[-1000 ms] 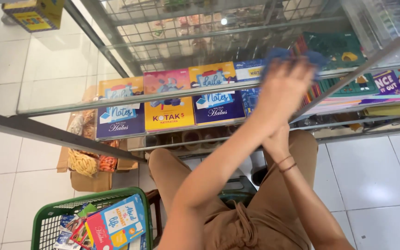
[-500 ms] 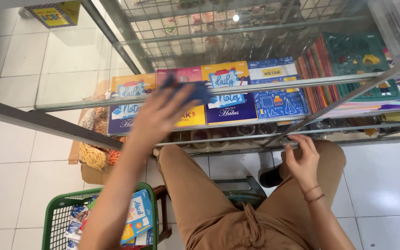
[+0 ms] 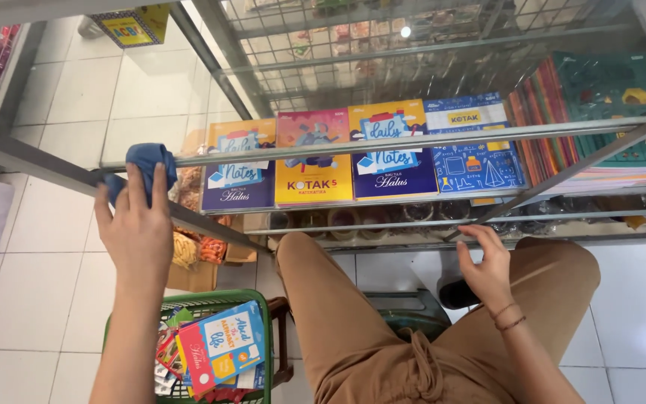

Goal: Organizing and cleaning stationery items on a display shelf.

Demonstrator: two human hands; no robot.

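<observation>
One view, head camera, looking down. A blue cloth (image 3: 143,166) is held under the left hand (image 3: 137,239) at the left end of the glass shelf (image 3: 413,141), where the metal edge strip meets the slanted frame bar. The fingers (image 3: 160,187) are laid close together over the cloth and curled onto it; the cloth is pinned against the shelf edge, bunched, with a fold hanging down on the left. The right hand (image 3: 487,269) is set lower, its fingers apart and empty, with the tips resting at the front edge of the lower shelf (image 3: 383,241).

A row of notebooks (image 3: 313,161) is seen through the glass, standing face-out. A green basket (image 3: 211,303) with books in it is placed on the floor below the left arm, beside a cardboard box (image 3: 188,277).

Judgement: wiping of the shelf edge is in hand, at its left end. A further stroke calls for steady downward pressure, the cloth kept flat, and the bracing right hand kept off the wiped glass.
</observation>
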